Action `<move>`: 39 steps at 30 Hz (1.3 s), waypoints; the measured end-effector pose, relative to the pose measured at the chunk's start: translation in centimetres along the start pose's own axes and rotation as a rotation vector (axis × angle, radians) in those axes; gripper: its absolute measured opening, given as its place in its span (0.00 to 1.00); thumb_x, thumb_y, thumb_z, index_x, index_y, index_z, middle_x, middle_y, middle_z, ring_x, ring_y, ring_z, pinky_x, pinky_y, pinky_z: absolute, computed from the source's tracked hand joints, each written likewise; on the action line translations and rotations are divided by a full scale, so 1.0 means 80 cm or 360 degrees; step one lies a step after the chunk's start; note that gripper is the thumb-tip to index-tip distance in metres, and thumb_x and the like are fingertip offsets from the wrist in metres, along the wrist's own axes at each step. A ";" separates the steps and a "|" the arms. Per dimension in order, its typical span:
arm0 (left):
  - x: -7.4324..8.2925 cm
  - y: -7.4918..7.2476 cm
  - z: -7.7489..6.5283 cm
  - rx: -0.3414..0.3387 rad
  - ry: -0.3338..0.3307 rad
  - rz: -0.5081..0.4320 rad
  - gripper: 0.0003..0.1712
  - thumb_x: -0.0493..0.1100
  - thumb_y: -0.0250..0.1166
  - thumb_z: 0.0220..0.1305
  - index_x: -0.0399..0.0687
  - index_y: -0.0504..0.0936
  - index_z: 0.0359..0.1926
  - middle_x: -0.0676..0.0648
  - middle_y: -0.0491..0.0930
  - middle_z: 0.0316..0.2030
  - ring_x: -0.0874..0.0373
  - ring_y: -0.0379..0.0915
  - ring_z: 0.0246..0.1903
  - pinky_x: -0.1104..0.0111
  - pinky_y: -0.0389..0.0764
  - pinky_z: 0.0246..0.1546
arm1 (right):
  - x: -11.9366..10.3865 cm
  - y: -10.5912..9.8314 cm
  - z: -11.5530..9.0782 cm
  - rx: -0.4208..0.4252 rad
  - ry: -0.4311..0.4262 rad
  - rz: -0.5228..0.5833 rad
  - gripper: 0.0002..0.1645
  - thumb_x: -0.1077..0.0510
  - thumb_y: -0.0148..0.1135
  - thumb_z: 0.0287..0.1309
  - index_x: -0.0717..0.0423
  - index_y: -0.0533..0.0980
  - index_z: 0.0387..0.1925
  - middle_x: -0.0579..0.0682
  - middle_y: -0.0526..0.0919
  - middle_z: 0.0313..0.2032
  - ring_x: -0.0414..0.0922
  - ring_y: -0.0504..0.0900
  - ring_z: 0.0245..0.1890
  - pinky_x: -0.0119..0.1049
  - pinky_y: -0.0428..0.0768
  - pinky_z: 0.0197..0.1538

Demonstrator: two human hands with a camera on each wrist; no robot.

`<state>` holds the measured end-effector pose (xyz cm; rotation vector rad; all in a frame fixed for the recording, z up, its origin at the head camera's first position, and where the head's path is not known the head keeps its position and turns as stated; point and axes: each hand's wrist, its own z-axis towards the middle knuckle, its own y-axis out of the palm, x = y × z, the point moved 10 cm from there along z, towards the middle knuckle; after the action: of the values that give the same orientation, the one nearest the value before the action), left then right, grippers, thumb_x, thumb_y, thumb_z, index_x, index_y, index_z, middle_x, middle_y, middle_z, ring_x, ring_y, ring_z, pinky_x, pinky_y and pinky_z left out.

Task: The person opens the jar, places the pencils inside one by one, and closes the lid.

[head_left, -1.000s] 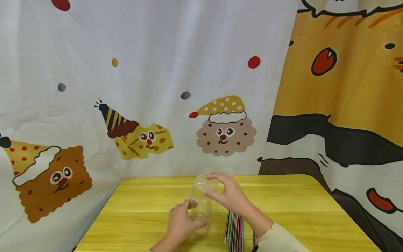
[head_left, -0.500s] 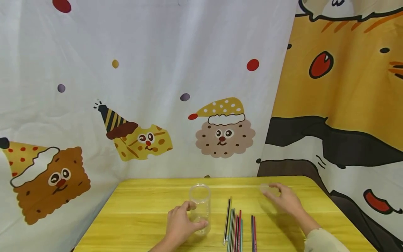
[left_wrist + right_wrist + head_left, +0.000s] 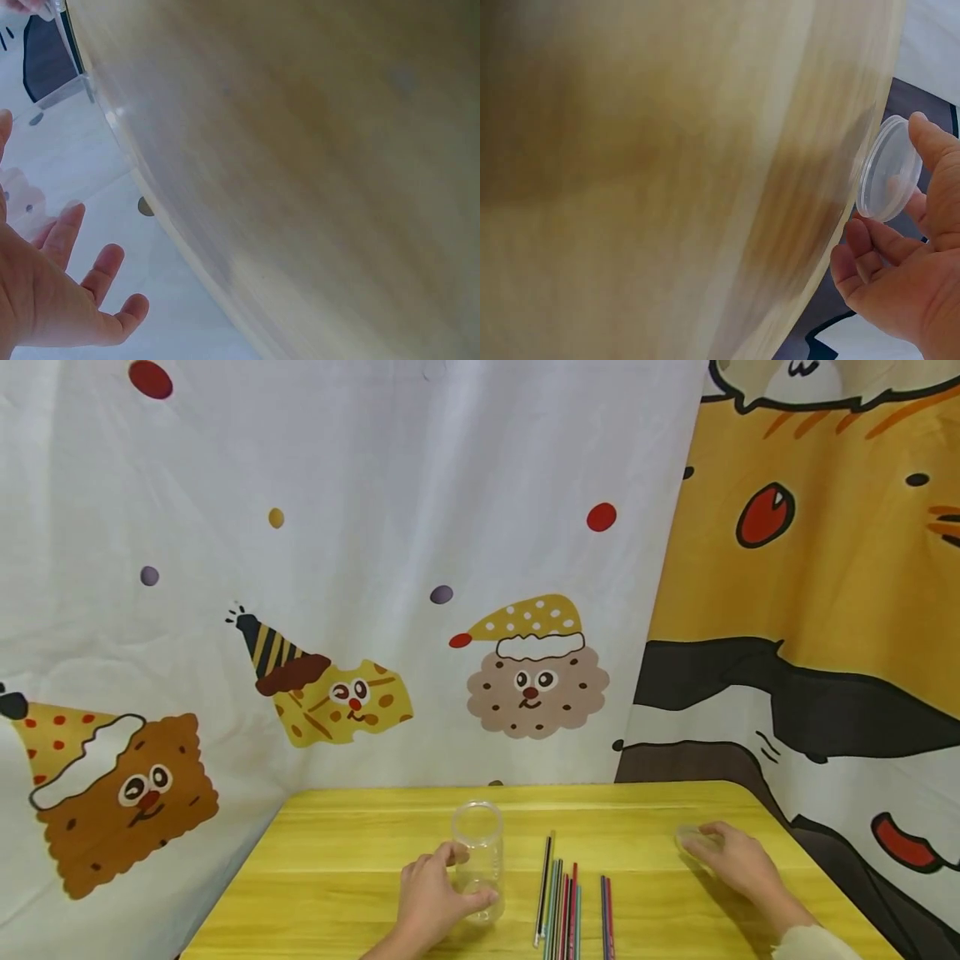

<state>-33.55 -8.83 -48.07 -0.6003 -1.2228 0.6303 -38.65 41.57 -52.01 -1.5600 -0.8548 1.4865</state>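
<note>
A clear plastic jar (image 3: 489, 858) stands upright on the wooden table, its round mouth open at the top. My left hand (image 3: 435, 900) grips it low on the left side, thumb in front and fingers behind. In the left wrist view the jar's transparent wall (image 3: 97, 135) shows beside the fingers. Over at the right of the table, my right hand (image 3: 738, 865) pinches a round clear lid (image 3: 687, 837) by its edge. The right wrist view has this lid (image 3: 889, 171) tilted between thumb and fingers, close over the tabletop.
Several coloured pencils (image 3: 561, 906) lie in a bunch just right of the jar. Two more pencils (image 3: 607, 914) lie a little further right. Behind the yellow wooden table (image 3: 337, 843) hangs a white curtain (image 3: 360, 527) printed with cartoon figures.
My right hand has lifted the lid off the jar's mouth and carried it right, across the pencils, lower over the table's right side. My left hand stays on the jar.
</note>
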 end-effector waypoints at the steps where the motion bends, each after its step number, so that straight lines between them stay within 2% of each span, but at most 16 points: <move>1: 0.000 0.000 0.000 0.0001 0.0001 -0.0002 0.39 0.65 0.87 0.42 0.50 0.84 0.50 0.45 0.89 0.52 0.45 0.82 0.52 0.33 0.66 0.71 | 0.001 0.001 0.000 -0.0011 0.0003 -0.0013 0.54 0.24 0.56 0.72 0.72 0.72 0.68 0.78 0.77 0.65 0.78 0.76 0.62 0.70 0.79 0.59; 12: -0.003 0.003 0.002 0.0009 0.0042 0.0032 0.38 0.65 0.87 0.44 0.51 0.83 0.49 0.45 0.90 0.50 0.45 0.83 0.51 0.34 0.69 0.68 | 0.010 0.008 0.003 -0.0111 0.0093 -0.0104 0.62 0.24 0.66 0.63 0.73 0.66 0.72 0.80 0.76 0.64 0.80 0.76 0.59 0.71 0.79 0.55; 19: -0.001 0.001 0.001 0.0020 0.0045 0.0030 0.38 0.65 0.87 0.44 0.50 0.84 0.49 0.45 0.90 0.50 0.45 0.83 0.51 0.34 0.69 0.68 | 0.012 0.008 0.005 -0.0100 0.0095 -0.0162 0.64 0.24 0.68 0.61 0.74 0.65 0.72 0.80 0.76 0.63 0.81 0.76 0.58 0.72 0.78 0.54; 30: 0.001 0.001 0.000 0.0015 0.0054 0.0022 0.38 0.65 0.87 0.44 0.50 0.84 0.49 0.45 0.90 0.50 0.45 0.83 0.52 0.32 0.68 0.68 | 0.014 0.010 0.004 -0.0103 0.0115 -0.0173 0.65 0.23 0.70 0.59 0.74 0.65 0.72 0.79 0.76 0.63 0.81 0.75 0.59 0.73 0.77 0.56; 39: -0.002 0.002 0.000 -0.0001 0.0031 0.0018 0.38 0.66 0.86 0.45 0.50 0.84 0.50 0.45 0.90 0.51 0.45 0.82 0.52 0.33 0.67 0.68 | 0.009 0.010 0.001 -0.0097 0.0085 -0.0176 0.67 0.23 0.70 0.58 0.76 0.65 0.71 0.80 0.76 0.63 0.81 0.76 0.59 0.72 0.79 0.55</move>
<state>-33.57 -8.79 -48.29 -0.6132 -1.2021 0.6320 -38.74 41.90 -53.05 -1.5636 -0.9475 1.3461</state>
